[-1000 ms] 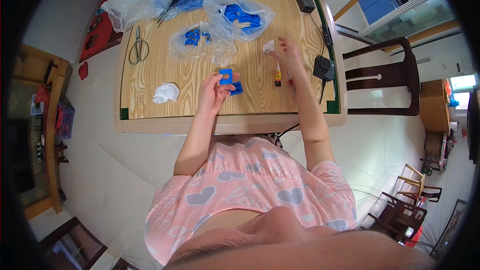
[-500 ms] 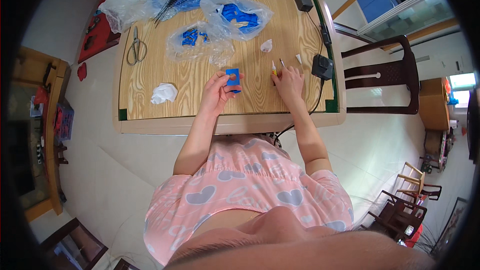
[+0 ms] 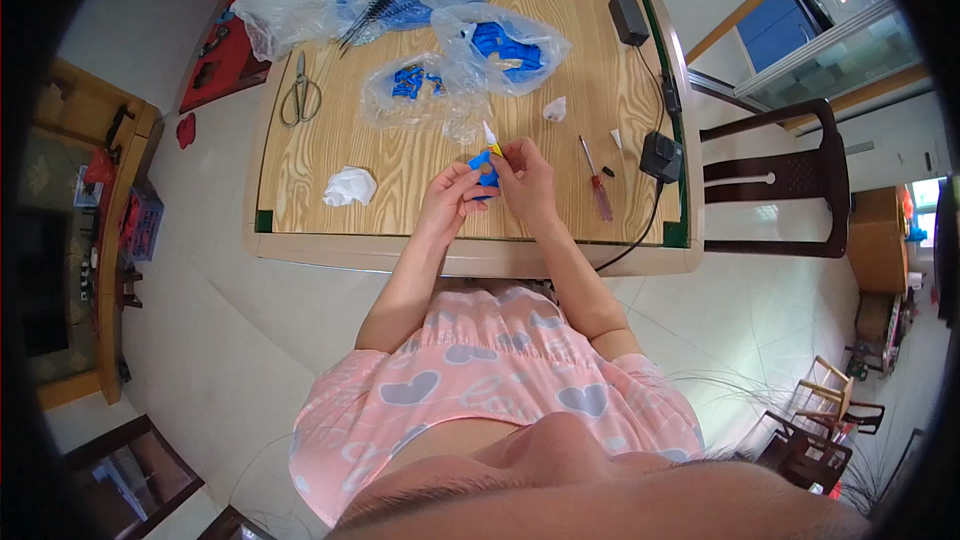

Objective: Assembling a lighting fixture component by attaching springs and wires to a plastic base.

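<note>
Blue piece [image 3: 480,159]: count, where?

One, in left hand [image 3: 447,202], mid-width, nearer the table's front edge [image 3: 350,252]. Can't tell if blue below is a second.

Fingers?

Left pinching the piece; right hand [image 3: 526,180] pinching one yellow tube [image 3: 496,149], nozzle [image 3: 489,132] toward far edge. Forearms [image 3: 408,285] converge across front edge.

Tools?

One screwdriver [image 3: 601,198] toward right front corner; scissors [image 3: 300,102], one pair, near left edge.

The flat blue piece [image 3: 483,160] sits between the fingers of my left hand [image 3: 450,202], raised over the surface [image 3: 400,190] and partly covered by them; an opening shows in it. In my right hand [image 3: 525,178] I grip the small yellow tube [image 3: 496,149], mostly hidden, its white tapered nozzle [image 3: 489,131] pointing away from me, just beside the blue piece.
</note>
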Available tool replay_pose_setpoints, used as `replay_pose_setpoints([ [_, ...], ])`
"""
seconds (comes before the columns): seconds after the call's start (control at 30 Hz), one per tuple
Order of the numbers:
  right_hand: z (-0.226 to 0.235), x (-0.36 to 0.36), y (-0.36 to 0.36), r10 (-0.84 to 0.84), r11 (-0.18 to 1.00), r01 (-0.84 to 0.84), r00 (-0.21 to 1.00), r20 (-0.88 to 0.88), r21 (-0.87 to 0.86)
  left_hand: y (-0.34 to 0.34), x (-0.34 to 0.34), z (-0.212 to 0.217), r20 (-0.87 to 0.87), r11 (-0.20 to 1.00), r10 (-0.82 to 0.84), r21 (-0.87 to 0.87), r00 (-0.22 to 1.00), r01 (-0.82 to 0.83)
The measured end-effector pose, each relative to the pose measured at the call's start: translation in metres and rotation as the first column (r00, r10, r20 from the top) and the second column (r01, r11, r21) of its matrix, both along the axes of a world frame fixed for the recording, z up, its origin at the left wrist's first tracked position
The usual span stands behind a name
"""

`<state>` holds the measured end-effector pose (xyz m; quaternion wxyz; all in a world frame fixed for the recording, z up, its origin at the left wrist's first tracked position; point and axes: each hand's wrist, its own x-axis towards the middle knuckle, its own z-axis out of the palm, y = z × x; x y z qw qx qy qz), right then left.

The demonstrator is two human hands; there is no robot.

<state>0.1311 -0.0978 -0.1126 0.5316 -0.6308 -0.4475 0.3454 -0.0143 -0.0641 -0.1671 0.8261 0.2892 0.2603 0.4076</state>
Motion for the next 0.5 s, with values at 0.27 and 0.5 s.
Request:
replay_pose_setpoints([
  [0.27,-0.011,0.001,-0.005,-0.048,0.980,0.010,0.980,0.192,0.197,0.006,-0.009,-0.002,0.142,0.985,-0.015,-0.168,0.990,0.039],
  [0.5,-0.007,0.010,-0.015,0.001,0.981,-0.031,0.988,0.152,0.191,0.010,-0.003,-0.003,0.045,0.998,-0.060,0.019,0.997,0.059],
])
